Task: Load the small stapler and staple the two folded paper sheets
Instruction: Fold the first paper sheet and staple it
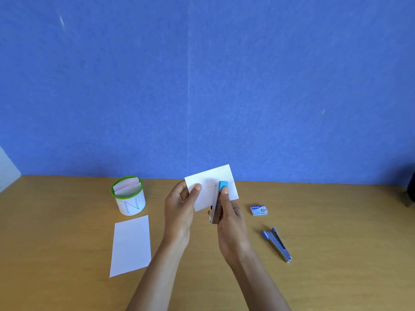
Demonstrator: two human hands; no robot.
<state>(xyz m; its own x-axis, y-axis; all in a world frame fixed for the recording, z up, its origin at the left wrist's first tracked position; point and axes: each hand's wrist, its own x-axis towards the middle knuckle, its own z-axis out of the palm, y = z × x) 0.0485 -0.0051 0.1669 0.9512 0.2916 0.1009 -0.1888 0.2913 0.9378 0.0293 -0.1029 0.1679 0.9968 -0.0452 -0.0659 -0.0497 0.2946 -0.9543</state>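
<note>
My left hand pinches a folded white paper sheet by its left edge and holds it up above the table. My right hand grips a small stapler with a blue end cap; its jaws sit over the paper's lower middle, my thumb pressing on the cap. A second white sheet lies flat on the table to the left. A small blue staple box rests to the right of my hands.
A white cup with a green rim, holding folded papers, stands at the left. A grey-blue metal stapler lies open on the wooden table at the right. A blue wall backs the table.
</note>
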